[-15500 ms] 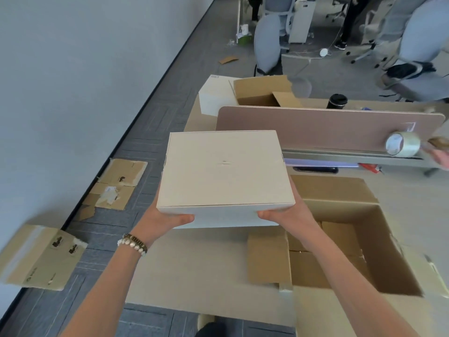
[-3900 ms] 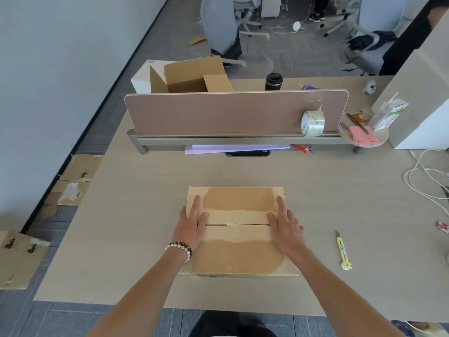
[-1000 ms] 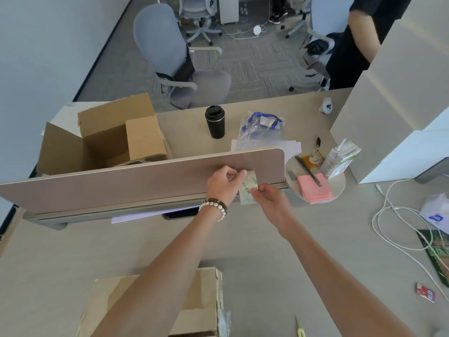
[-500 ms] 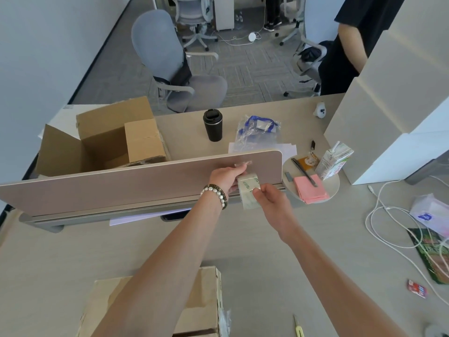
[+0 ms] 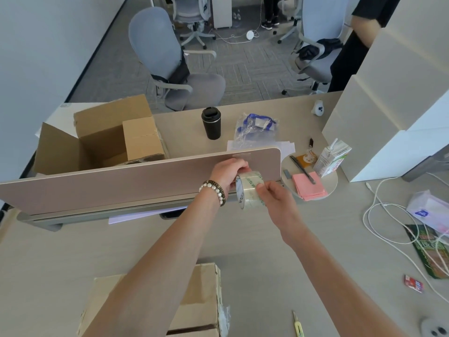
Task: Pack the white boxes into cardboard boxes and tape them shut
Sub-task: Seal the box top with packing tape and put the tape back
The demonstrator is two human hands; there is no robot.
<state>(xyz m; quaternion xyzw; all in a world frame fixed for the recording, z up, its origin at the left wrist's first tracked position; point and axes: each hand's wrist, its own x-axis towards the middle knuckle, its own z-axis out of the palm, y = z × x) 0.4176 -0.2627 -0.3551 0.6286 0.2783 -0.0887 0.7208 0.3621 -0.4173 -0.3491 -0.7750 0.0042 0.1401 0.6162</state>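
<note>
Both hands hold a roll of clear tape (image 5: 247, 190) in the air in front of the desk divider (image 5: 121, 183). My left hand (image 5: 227, 172) grips the roll from its far side. My right hand (image 5: 274, 198) pinches the roll's near face with thumb and fingertips. A closed cardboard box (image 5: 201, 300) sits on the desk at the bottom edge, partly hidden under my left forearm. A second, open cardboard box (image 5: 104, 137) stands behind the divider at the left. Tall white boxes (image 5: 388, 98) rise at the right.
A yellow utility knife (image 5: 298, 325) lies near the bottom edge, right of the closed box. Behind the divider stand a black cup (image 5: 211, 123) and a plastic bag. A round tray (image 5: 313, 183) holds pink notes, a pen and a drink carton. White cables (image 5: 388, 220) trail at the right. A person stands at far right.
The tape roll has come off the divider shelf and toward me, held in both hands. Earlier I set the white box in the cardboard box and pressed its flaps down.
</note>
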